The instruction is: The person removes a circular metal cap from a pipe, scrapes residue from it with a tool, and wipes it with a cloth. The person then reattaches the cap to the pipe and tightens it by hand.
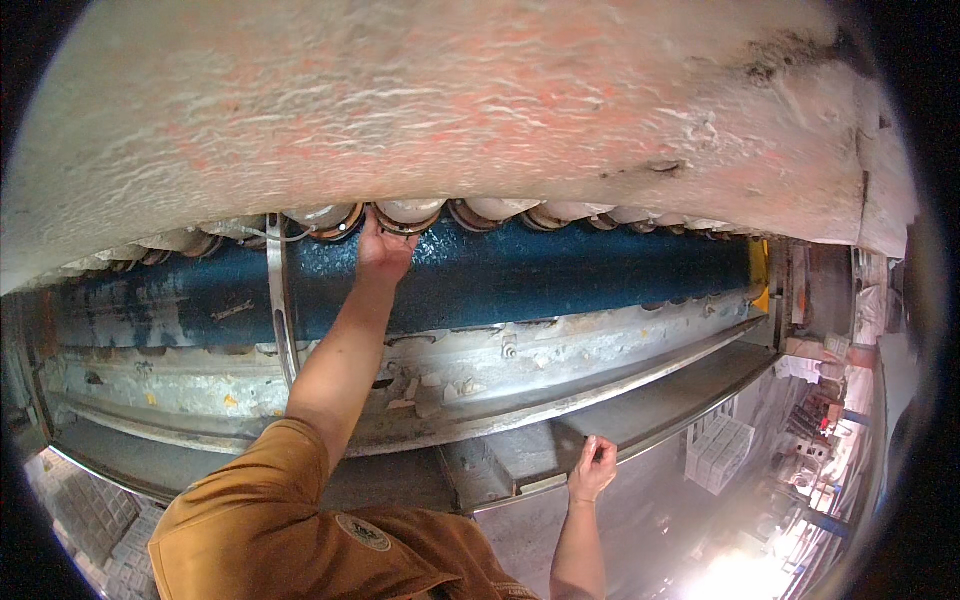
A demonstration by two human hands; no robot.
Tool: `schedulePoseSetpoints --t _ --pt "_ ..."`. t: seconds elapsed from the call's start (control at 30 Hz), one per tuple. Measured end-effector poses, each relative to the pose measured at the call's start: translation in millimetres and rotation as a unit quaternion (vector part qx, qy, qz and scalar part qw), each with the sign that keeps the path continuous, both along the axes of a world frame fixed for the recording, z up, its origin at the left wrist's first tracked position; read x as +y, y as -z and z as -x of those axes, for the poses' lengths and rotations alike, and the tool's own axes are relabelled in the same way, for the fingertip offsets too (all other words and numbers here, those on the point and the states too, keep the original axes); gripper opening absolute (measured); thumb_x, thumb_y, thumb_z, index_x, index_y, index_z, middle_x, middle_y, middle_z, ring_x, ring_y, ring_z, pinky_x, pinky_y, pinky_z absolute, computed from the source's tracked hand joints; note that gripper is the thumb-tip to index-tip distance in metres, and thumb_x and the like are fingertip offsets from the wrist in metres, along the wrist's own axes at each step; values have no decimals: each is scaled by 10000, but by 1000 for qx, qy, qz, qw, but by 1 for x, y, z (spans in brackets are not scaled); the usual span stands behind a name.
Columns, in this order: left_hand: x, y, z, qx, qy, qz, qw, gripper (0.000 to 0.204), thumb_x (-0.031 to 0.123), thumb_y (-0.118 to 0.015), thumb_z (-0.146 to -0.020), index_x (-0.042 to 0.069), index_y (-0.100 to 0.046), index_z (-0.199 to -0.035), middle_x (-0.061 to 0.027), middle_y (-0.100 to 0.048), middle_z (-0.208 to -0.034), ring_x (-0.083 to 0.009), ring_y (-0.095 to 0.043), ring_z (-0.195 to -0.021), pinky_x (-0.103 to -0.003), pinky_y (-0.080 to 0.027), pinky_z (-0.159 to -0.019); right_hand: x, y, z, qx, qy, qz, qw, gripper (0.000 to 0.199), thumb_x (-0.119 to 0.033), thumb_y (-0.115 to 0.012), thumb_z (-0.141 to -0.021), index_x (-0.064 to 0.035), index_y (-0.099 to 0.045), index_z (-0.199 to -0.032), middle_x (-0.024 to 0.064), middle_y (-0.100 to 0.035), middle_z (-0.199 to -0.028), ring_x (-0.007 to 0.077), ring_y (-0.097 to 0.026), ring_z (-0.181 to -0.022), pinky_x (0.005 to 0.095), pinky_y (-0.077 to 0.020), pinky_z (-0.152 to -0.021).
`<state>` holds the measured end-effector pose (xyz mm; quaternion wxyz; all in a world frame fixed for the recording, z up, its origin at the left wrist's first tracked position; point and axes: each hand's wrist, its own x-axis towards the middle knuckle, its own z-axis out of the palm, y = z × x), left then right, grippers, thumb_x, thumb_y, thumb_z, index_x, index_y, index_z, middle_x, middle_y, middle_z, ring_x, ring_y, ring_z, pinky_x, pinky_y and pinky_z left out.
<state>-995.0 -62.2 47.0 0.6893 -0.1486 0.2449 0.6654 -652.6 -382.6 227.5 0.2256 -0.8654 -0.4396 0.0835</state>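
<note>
My left hand (pixel 385 243) reaches up under a broad pale overhang to a round pale piece with a dark rim (pixel 408 216). Its fingers curl against that piece and are partly hidden by it. A matching round piece (pixel 325 220) sits just to the left, with a thin pale cable (pixel 290 238) running by it. Lower down on the right, my right hand (pixel 592 470) is closed with fingertips pinched together. A small dark spot shows between thumb and finger, too small to name.
Several more rimmed round pieces (pixel 480 213) line the underside of the crusted, reddish-white overhang (pixel 480 110). Behind them runs a dark blue surface (pixel 560 265). A metal upright (pixel 280 300) stands left of my arm. Below are a grimy ledge (pixel 560 390) and stacked grey blocks (pixel 720 450).
</note>
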Motion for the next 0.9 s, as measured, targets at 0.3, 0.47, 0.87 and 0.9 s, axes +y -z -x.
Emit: schedulePoseSetpoints --t 0.3,0.47,0.87,0.9 --pt "7 5 6 -3 -15 -37 999 458 377 -408 -1012 88 -426 -1367 -91 -442 -1436 -277 -416 -1325 -480 -362 -1096 -5 5 -4 -3 6 8 1000 255 -246 -653 -909 -2 -604 -855 77 -606 -749 142 -545 -660 297 -468 -631" --pt "9 13 10 35 2 9 999 415 266 -367 -1025 46 -404 -1375 -138 -454 -1415 -305 -440 -1303 -497 -385 -1080 8 6 3 85 -17 -4 996 212 -195 -693 -869 5 -652 -929 76 -630 -783 145 -573 -707 291 -480 -667" --pt "12 36 5 45 49 -18 998 383 165 -401 -1003 17 -414 -1355 -151 -490 -1368 -307 -491 -1249 -460 -422 -1043 264 68 209 247 -335 -103 903 182 -124 -644 -845 -29 -648 -1000 163 -667 -929 328 -645 -884 399 -511 -783" --pt "17 54 19 39 71 -56 995 384 172 -390 -1006 5 -414 -1351 -155 -489 -1368 -310 -492 -1247 -455 -423 -1041 279 78 228 257 -333 -113 900 194 -145 -650 -842 -29 -650 -996 164 -667 -908 308 -652 -855 386 -515 -766"
